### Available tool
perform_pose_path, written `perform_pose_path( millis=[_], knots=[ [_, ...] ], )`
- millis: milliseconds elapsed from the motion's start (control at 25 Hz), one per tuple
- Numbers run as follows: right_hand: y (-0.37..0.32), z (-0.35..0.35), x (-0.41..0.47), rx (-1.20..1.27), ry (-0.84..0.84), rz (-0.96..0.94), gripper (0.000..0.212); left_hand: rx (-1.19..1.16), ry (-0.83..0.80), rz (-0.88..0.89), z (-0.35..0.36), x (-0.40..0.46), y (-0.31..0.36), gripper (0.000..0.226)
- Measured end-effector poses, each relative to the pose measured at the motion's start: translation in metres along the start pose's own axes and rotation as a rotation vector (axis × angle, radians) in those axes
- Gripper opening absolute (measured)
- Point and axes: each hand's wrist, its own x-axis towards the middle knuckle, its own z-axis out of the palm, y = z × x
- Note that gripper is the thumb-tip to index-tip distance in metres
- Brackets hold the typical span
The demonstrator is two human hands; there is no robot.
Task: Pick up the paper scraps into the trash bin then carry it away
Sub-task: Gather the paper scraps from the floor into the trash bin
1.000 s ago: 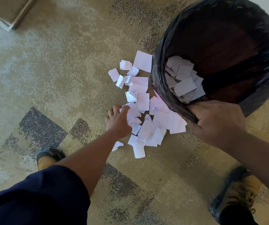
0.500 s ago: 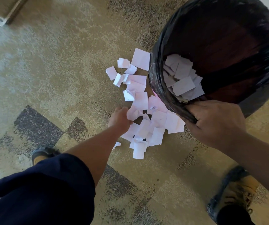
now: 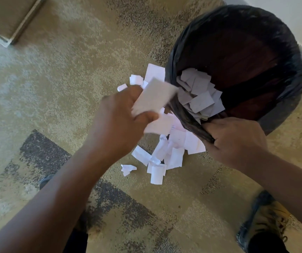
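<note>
A handful of paper scraps [image 3: 154, 99] is pinched in the left hand [image 3: 117, 121], raised toward 2 o'clock for release. More scraps [image 3: 166, 152] lie on the carpet [image 3: 64, 79] at the rim. The tilted trash bin [image 3: 256, 57] is gripped by the right hand [image 3: 236, 141], lowering its mouth.

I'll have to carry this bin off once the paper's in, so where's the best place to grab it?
Probably the near rim of the trash bin, from your side, where the right hand already holds the black liner. The bin tilts toward you, so that edge sits closest. Bring the left hand to the opposite rim for a steadier grip.
</note>
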Motion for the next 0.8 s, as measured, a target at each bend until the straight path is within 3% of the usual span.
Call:
perform_pose_path(
  millis=[120,240,400,480,560,680,800],
  knots=[
    [0.0,0.0,0.001,0.006,0.017,-0.012,0.025,-0.046,0.108,0.297,-0.005,0.008,0.059,0.027],
    [0.0,0.002,0.002,0.001,0.047,-0.009,0.027,0.022,0.109,0.43,0.019,0.045,0.089,0.03],
    [0.0,0.003,0.001,-0.004,0.039,0.003,0.026,0.26,-0.085,0.508,0.074,0.085,0.099,0.027],
    [0.0,0.003,0.001,0.003,0.035,0.002,0.023,0.396,-0.222,0.488,0.09,0.091,0.092,0.037],
    [-0.001,0.003,0.002,0.015,0.049,-0.009,0.02,0.535,-0.25,0.502,0.095,0.092,0.082,0.047],
    [-0.001,0.004,0.003,0.023,0.066,-0.01,0.022,0.527,-0.168,0.654,0.092,0.084,0.073,0.039],
    [0.0,0.003,0.002,0.036,0.069,-0.013,0.025,0.145,0.246,0.846,0.084,0.064,0.047,0.018]
  ],
)
